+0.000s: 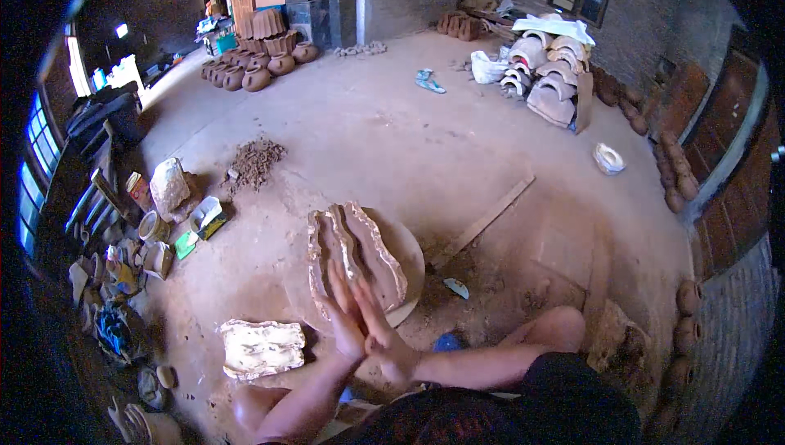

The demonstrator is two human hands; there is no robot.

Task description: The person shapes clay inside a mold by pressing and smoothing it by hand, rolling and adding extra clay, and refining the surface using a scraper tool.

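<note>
My left hand [347,326] and my right hand [391,347] meet palm to palm, fingers stretched out and pointing away from me. Whatever may lie between the palms is hidden. Just beyond and below my fingertips is an open mould piece [383,259], with ragged pale edges, brown hollows and a wavy pale ridge down its middle. It rests on a round board [414,259] on the floor. To the left of my left forearm, a cream-white mould piece [263,348] with shallow hollows lies apart on the floor.
A wooden strip [482,226] and a small pale curved piece [456,288] lie right of the board. Crumbled clay [255,164] is heaped at the far left, near containers [154,226]. Round clay pots [257,77] and stacked moulds [554,77] stand farther back.
</note>
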